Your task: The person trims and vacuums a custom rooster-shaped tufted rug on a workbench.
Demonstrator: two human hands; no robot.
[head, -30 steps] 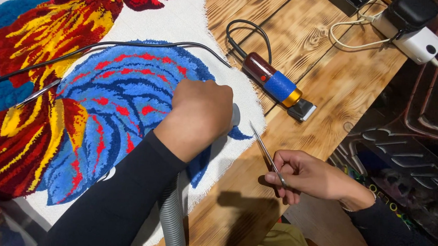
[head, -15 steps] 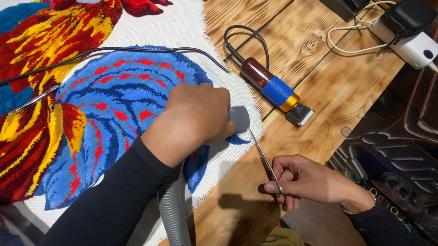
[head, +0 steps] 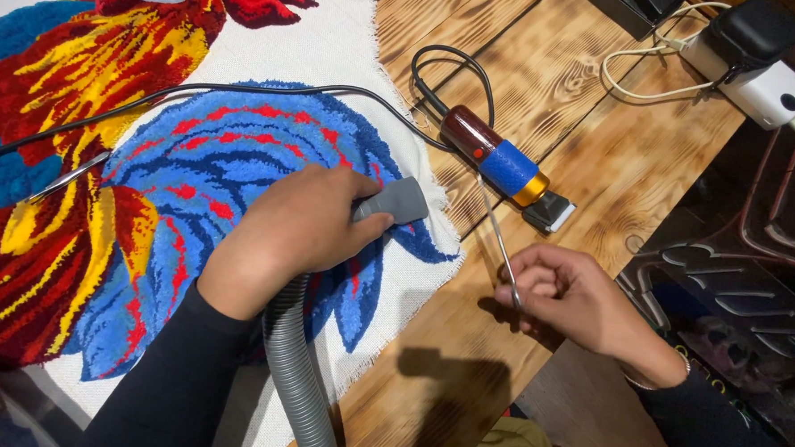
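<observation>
Head view: left hand (head: 294, 237) grips a grey vacuum nozzle (head: 397, 202), its hose (head: 294, 371) cut off at six o'clock, on the tufted rooster rug (head: 195, 152). At three o'clock, right hand (head: 573, 298) pinches thin scissors (head: 499, 239); handles hidden. Electric trimmer (head: 505, 166) lies beyond at one o'clock.

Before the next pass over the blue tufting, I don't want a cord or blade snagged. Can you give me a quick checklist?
1. Left hand grips the grey vacuum nozzle: ok.
2. Nozzle on the rug: ok.
3. Black cord lies across the pile: not ok.
4. Right hand holds the thin scissors off the rug: ok.
5. Electric clipper parked on the wooden table: ok.
6. Clipper off: cannot tell.
</observation>
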